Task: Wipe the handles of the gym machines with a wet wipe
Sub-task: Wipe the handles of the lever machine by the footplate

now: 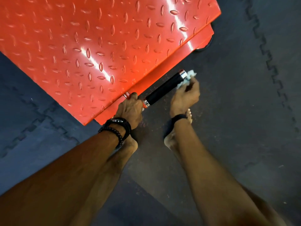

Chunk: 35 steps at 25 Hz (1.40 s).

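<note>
A black handle [164, 88] with chrome end caps runs diagonally beside the edge of a red diamond-plate platform [91, 46]. My left hand [131, 110] grips the red end of the bar at the handle's lower left. My right hand [185, 95] pinches a crumpled white wet wipe [189, 78] against the handle's upper-right chrome cap. Both wrists wear dark bands, the left with beaded bracelets.
Dark rubber floor tiles [244, 111] with interlocking jigsaw seams lie all around. My bare feet [171, 139] stand just below the hands. A black foot of the machine [203, 48] shows under the platform's right corner.
</note>
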{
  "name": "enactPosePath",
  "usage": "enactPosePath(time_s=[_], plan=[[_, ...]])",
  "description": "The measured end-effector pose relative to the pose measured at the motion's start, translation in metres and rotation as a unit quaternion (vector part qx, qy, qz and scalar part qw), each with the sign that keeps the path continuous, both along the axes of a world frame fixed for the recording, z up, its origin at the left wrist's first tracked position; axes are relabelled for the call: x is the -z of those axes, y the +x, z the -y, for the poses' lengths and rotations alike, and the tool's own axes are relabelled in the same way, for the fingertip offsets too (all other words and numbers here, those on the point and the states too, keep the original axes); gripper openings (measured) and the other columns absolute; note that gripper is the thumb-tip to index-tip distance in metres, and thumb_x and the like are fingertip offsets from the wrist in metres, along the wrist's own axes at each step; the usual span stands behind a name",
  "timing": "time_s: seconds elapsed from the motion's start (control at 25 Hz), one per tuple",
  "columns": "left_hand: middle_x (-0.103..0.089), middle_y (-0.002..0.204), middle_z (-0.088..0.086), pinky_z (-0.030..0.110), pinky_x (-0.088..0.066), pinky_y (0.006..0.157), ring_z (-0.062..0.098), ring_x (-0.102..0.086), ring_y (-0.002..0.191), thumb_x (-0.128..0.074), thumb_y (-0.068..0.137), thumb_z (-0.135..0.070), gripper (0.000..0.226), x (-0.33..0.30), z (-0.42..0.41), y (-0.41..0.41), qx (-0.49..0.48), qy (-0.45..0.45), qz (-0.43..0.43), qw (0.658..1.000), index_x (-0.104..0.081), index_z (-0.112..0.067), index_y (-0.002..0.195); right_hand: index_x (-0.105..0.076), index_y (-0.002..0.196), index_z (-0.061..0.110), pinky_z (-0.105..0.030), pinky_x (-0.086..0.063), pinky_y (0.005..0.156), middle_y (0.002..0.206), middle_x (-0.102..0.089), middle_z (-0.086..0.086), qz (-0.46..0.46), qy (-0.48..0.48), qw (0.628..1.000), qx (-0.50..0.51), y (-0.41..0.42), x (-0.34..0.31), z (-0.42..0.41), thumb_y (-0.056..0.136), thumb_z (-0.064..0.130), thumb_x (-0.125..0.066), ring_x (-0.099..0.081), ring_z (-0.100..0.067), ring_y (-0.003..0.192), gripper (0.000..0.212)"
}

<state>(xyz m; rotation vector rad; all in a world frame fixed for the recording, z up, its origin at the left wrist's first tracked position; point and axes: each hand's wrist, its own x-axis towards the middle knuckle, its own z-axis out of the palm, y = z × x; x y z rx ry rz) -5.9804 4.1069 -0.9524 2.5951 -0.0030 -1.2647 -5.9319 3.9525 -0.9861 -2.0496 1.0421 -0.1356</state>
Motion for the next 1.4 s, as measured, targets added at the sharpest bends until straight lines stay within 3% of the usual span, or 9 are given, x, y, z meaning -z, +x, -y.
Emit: enactPosePath(time_s=[0.2, 0.4, 0.48, 0.64, 0.8, 0.88, 1.08, 1.24, 1.4], plan=[[-0.048, 0.123, 0.012, 0.044, -0.048, 0.083, 0.039, -0.064, 0.095, -0.055, 0.097, -0.014, 0.022, -0.001, 0.0, 0.003, 0.014, 0.011, -0.014, 1.0, -0.057, -0.008, 0.118, -0.069, 0.091, 0.007, -0.028, -0.05, 0.07, 0.077, -0.064, 0.003, -0.155, 0.185, 0.968, -0.071, -0.091, -0.023, -0.06, 0.087, -0.007, -0.058, -0.056, -0.006, 0.071, 0.018], [-0.048, 0.121, 0.009, 0.042, -0.05, 0.083, 0.034, -0.064, 0.092, -0.053, 0.1, -0.019, 0.017, 0.001, 0.0, -0.001, 0.01, 0.003, -0.003, 1.0, -0.059, -0.01, 0.113, -0.066, 0.104, -0.007, -0.015, -0.05, 0.062, 0.075, -0.064, 0.0, -0.004, 0.247, 0.957, 0.152, 0.004, 0.011, -0.005, 0.087, -0.019, -0.05, -0.059, 0.004, 0.059, 0.026], [-0.048, 0.121, 0.009, 0.043, -0.05, 0.084, 0.034, -0.064, 0.092, -0.053, 0.1, -0.02, 0.017, 0.001, 0.001, -0.001, 0.001, 0.004, -0.004, 1.0, -0.059, -0.01, 0.113, -0.06, 0.115, -0.013, -0.011, -0.044, 0.05, 0.071, -0.058, -0.002, -0.044, 0.299, 0.941, 0.15, -0.003, 0.005, -0.013, 0.088, -0.024, -0.04, -0.054, 0.005, 0.048, 0.036], [-0.048, 0.122, 0.009, 0.044, -0.049, 0.086, 0.034, -0.063, 0.097, -0.055, 0.099, -0.019, 0.019, -0.001, 0.0, 0.002, -0.005, -0.002, -0.013, 1.0, -0.058, -0.011, 0.115, -0.066, 0.098, 0.002, -0.022, -0.043, 0.051, 0.077, -0.06, -0.009, -0.145, 0.486, 0.858, 0.082, -0.051, 0.002, -0.041, 0.09, -0.017, -0.037, -0.05, -0.013, 0.059, 0.035], [-0.048, 0.122, 0.007, 0.041, -0.047, 0.082, 0.032, -0.062, 0.096, -0.051, 0.101, -0.022, 0.021, 0.001, -0.001, -0.001, 0.01, 0.003, 0.0, 1.0, -0.056, -0.012, 0.119, -0.05, 0.075, 0.012, -0.025, -0.042, 0.067, 0.074, -0.048, -0.003, -0.002, 0.602, 0.771, 0.208, 0.005, 0.032, 0.016, 0.044, 0.004, -0.057, -0.047, -0.016, 0.065, 0.033], [-0.047, 0.122, 0.007, 0.041, -0.046, 0.081, 0.032, -0.062, 0.094, -0.051, 0.101, -0.022, 0.021, 0.002, 0.0, -0.003, 0.007, 0.002, 0.006, 1.0, -0.056, -0.012, 0.119, -0.049, 0.079, 0.013, -0.029, -0.042, 0.071, 0.08, -0.049, -0.004, -0.006, 0.639, 0.746, 0.186, 0.002, 0.03, 0.018, 0.042, 0.01, -0.068, -0.049, -0.018, 0.07, 0.041], [-0.049, 0.122, 0.008, 0.044, -0.047, 0.086, 0.034, -0.063, 0.097, -0.056, 0.098, -0.018, 0.02, 0.002, -0.002, 0.001, -0.008, -0.003, -0.008, 1.0, -0.058, -0.013, 0.118, -0.057, 0.107, 0.004, -0.038, -0.05, 0.077, 0.091, -0.059, -0.014, -0.136, 0.658, 0.74, 0.024, -0.025, 0.011, -0.023, 0.085, 0.031, -0.067, -0.059, -0.026, 0.076, 0.036], [-0.048, 0.123, 0.007, 0.042, -0.047, 0.084, 0.032, -0.063, 0.097, -0.052, 0.101, -0.024, 0.023, 0.004, -0.001, -0.002, -0.001, -0.005, -0.002, 1.0, -0.056, -0.013, 0.121, -0.058, 0.094, 0.014, -0.037, -0.048, 0.067, 0.074, -0.052, -0.003, -0.077, 0.646, 0.755, 0.088, 0.024, 0.022, 0.005, 0.092, 0.048, -0.061, -0.052, -0.02, 0.063, 0.034], [-0.047, 0.122, 0.008, 0.045, -0.047, 0.086, 0.035, -0.063, 0.098, -0.056, 0.097, -0.016, 0.021, 0.006, -0.001, -0.002, -0.019, -0.005, -0.004, 1.0, -0.057, -0.013, 0.118, -0.063, 0.097, 0.009, -0.031, -0.049, 0.06, 0.072, -0.055, -0.003, -0.151, 0.578, 0.798, 0.079, -0.02, 0.02, -0.041, 0.077, 0.047, -0.079, -0.053, -0.017, 0.061, 0.045]])
